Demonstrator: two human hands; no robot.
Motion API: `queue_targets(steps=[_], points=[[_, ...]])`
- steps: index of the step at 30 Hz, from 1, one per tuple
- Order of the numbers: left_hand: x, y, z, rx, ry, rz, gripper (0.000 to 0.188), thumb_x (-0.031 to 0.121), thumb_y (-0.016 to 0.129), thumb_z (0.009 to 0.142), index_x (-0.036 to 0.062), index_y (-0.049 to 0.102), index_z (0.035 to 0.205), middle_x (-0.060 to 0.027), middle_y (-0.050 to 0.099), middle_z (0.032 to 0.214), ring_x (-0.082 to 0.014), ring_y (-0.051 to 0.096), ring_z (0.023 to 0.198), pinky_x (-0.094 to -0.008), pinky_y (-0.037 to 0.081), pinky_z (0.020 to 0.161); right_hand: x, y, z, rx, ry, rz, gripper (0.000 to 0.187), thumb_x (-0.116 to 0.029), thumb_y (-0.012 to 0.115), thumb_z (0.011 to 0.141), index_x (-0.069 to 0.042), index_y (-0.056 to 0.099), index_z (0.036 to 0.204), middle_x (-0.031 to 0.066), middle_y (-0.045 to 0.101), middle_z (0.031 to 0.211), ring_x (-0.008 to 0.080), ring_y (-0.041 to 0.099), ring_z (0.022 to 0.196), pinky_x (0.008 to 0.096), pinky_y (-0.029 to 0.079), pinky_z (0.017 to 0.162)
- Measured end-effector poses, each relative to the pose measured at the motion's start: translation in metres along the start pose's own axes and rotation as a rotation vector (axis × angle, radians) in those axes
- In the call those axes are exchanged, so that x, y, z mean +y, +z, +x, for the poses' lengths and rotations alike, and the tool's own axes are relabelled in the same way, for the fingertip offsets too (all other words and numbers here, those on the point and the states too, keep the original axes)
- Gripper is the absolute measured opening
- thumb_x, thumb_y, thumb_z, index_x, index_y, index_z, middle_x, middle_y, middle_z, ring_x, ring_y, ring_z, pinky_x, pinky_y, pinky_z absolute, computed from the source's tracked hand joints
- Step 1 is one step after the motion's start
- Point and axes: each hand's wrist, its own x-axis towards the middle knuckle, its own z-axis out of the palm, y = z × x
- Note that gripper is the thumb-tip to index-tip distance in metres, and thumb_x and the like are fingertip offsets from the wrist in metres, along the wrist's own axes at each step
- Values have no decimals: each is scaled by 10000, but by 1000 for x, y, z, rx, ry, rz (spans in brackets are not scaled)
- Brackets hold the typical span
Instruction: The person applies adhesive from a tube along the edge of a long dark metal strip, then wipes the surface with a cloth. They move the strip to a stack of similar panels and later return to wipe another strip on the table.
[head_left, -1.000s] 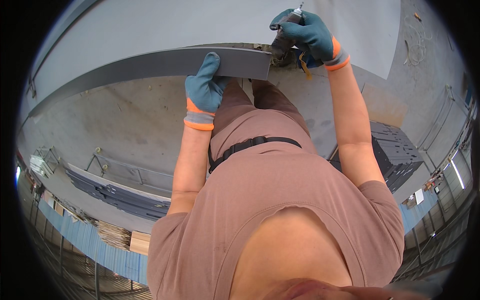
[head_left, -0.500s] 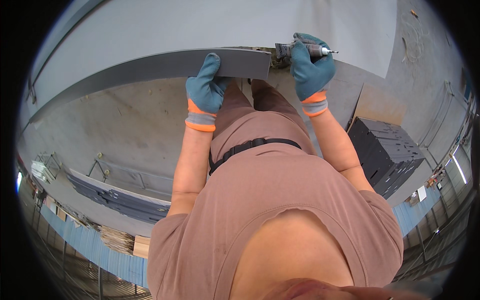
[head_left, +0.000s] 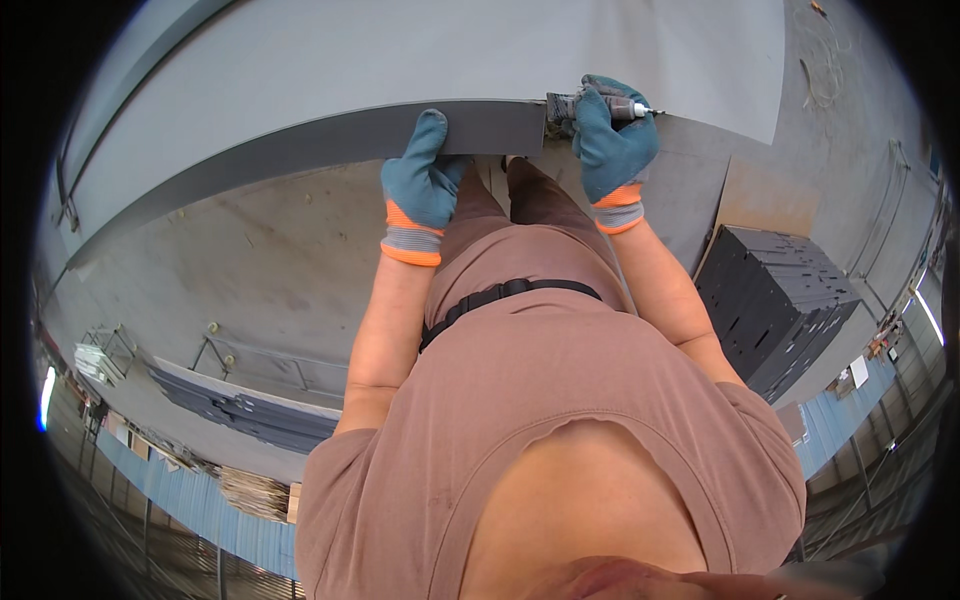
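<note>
My left hand (head_left: 420, 180), in a teal glove with an orange and grey cuff, grips a long dark grey panel (head_left: 490, 128). The thumb lies on the panel's face, and the other fingers go behind it, largely hidden. Just off the panel's right end, my right hand (head_left: 615, 145), gloved alike, is closed around a small dark squeeze tube (head_left: 622, 108) with a white nozzle. A thin dark tip pokes out of the nozzle toward the right. The tube's crumpled back end points at the panel's end; I cannot tell whether they touch.
A pale grey sheet surface (head_left: 450, 50) spreads beyond the panel. To the right stands a stack of dark boards (head_left: 785, 300) with a brown sheet (head_left: 765, 200) behind it. More dark boards (head_left: 240, 405) lie at the lower left, near a metal frame (head_left: 265, 350).
My left hand has shifted slightly right along with the view. My right hand and the tube have moved a little left, closer to the panel's end.
</note>
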Motion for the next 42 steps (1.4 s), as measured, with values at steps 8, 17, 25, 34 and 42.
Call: queue_targets(steps=[8, 17, 25, 34, 42], points=[[2, 5, -1, -6, -29, -1, 242, 132, 694, 989, 52, 717, 1217, -102, 711, 1194, -272, 683, 1139, -475, 589, 993, 8, 1, -1, 33, -59, -38, 175, -85, 719, 943, -26, 716, 1108, -1, 664, 802, 46, 510, 565, 220, 421, 494], [1, 6, -1, -14, -29, -10, 236, 132, 701, 986, 48, 719, 1206, -101, 708, 1194, -277, 682, 1138, -481, 585, 1005, 6, 11, -3, 48, -66, -41, 167, -69, 709, 935, -13, 729, 1091, -8, 661, 814, 55, 545, 608, 229, 458, 523], [5, 11, -2, 4, -19, -18, 228, 146, 724, 977, 48, 709, 1183, -64, 717, 1131, -230, 702, 1037, -417, 624, 872, 6, 15, -1, 14, -139, -125, 172, -67, 706, 930, 1, 729, 1086, -3, 670, 842, 55, 568, 684, 228, 493, 596], [6, 2, 0, -17, -24, 0, 241, 144, 706, 985, 63, 715, 1212, -86, 703, 1190, -270, 680, 1136, -477, 584, 1001, 10, 14, -1, 73, -204, -169, 172, -51, 708, 922, 1, 728, 1085, -18, 661, 840, 50, 568, 702, 227, 495, 619], [8, 0, 0, 10, -30, 20, 244, 140, 704, 983, 73, 717, 1217, -88, 708, 1198, -275, 679, 1143, -486, 579, 999, 2, 6, 0, 39, -150, -134, 178, -40, 708, 919, 11, 724, 1089, -8, 660, 832, 54, 572, 698, 232, 495, 609]])
